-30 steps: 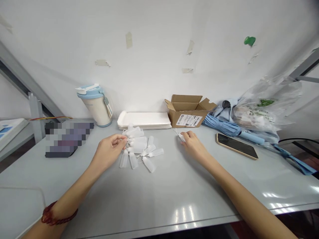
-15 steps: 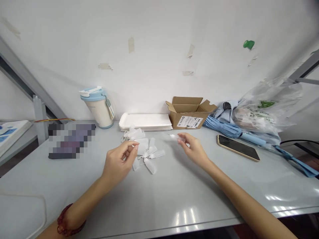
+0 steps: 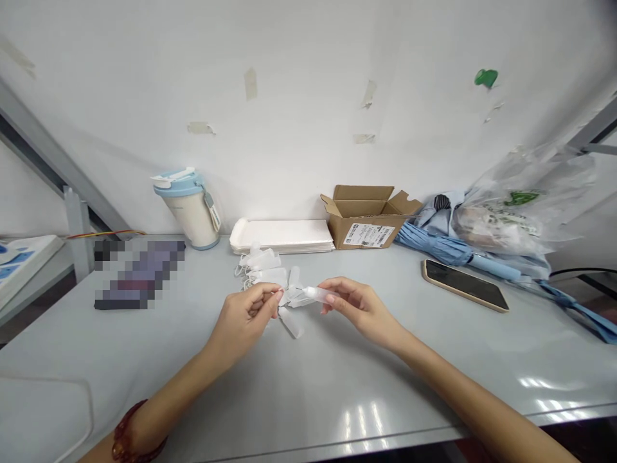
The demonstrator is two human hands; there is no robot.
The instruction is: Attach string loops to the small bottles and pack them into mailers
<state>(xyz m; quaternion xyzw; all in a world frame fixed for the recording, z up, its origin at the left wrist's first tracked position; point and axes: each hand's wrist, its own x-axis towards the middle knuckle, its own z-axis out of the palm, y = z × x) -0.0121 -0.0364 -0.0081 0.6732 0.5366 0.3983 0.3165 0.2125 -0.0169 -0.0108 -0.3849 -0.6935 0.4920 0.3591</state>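
My right hand [image 3: 362,307] grips a small translucent needle-tip squeeze bottle [image 3: 314,294] between thumb and fingers, its thin tip pointing left. Just across from that tip, my left hand [image 3: 248,320] is closed in a pinch. Whatever sits between its fingertips is too small to make out. Beneath and behind both hands lies a loose pile of similar small bottles [image 3: 263,260] on the grey table [image 3: 299,392]. One bottle [image 3: 291,323] from the pile lies in front, beside my left fingertips, and others are partly hidden by the hands.
Behind the pile is a stack of white trays or envelopes [image 3: 289,235], with an open cardboard box [image 3: 369,225] to its right. A tumbler [image 3: 190,212] stands at the back left. A phone [image 3: 465,286], a blue umbrella [image 3: 434,243] and a plastic bag [image 3: 511,212] lie on the right.
My right hand has brought the bottle left and slightly nearer to me. My left hand has shifted right and nearer, so the bottle tip and left fingertips are now close together.
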